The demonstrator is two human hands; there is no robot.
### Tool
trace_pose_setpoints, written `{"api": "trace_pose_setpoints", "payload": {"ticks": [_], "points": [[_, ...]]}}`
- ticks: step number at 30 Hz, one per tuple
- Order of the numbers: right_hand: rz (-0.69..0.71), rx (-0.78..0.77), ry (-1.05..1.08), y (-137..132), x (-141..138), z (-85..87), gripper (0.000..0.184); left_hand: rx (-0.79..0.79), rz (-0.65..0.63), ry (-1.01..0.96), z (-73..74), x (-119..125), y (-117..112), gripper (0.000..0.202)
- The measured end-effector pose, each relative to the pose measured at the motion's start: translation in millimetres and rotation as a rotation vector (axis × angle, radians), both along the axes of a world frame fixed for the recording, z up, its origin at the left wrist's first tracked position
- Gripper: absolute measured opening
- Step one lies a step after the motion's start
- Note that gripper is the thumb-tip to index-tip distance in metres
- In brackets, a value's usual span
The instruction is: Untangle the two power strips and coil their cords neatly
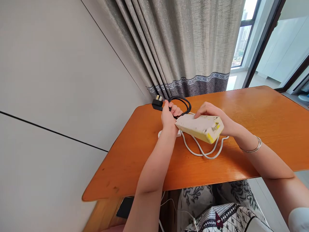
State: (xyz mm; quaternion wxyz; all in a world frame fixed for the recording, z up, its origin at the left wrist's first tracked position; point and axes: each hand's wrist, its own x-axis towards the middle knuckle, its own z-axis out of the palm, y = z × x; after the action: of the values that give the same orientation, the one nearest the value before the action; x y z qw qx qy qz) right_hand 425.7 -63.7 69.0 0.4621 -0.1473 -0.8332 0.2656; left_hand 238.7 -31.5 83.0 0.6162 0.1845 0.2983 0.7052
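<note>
One view only, head-worn. Looks forward and down from above the seated person's lap, tilted so the scene leans. Both forearms enter from the bottom edge and meet near frame centre, close to the lens. Orange counter (253, 129) fills the middle band. Beyond it: grey curtain (183, 42) top centre, pale wall (53, 80) left, window (243, 35) upper right. No second view to compare.

A grey curtain (183, 45) with a dark patterned hem hangs behind the orange wooden counter (265, 129). A pale wall (48, 80) runs along the left. A window (243, 35) shows at upper right. Patterned fabric (217, 209) lies below the counter's near edge.
</note>
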Motion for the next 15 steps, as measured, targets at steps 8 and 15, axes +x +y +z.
{"api": "trace_pose_setpoints", "payload": {"ticks": [8, 15], "points": [[-0.192, -0.28, 0.305, 22.8, -3.5, -13.0, 0.058, -0.105, -0.389, 0.122, -21.3, 12.8, -0.2, 0.043], [0.071, -0.646, 0.188, 28.7, 5.2, -5.6, 0.058, -0.113, -0.561, 0.17, -42.0, 16.5, 9.7, 0.034]]}}
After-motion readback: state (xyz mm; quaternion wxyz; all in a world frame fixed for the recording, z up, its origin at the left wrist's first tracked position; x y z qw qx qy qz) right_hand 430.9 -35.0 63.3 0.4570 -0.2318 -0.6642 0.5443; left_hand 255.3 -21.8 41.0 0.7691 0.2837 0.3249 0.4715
